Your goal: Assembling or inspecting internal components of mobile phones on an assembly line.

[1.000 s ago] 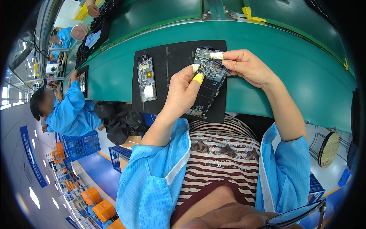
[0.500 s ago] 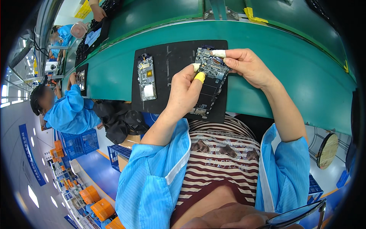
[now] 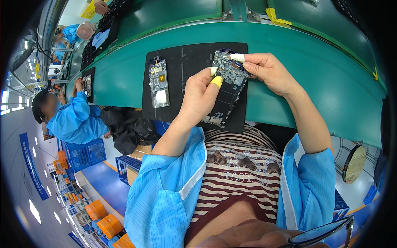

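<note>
Smooth green tabletop, matte black rectangular mat on it, and, slanted over the mat's right side, a long component-studded circuit board with a flat black lower stretch. Left hand has fingers clamped on its left edge, right hand fingers clamped at its upper-right corner; slim grey metal-shielded board lies left, then rubbery yellow thumb cover.

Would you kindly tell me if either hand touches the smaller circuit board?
No, the smaller board lies on the mat; the left hand and right hand touch the larger board.
</note>
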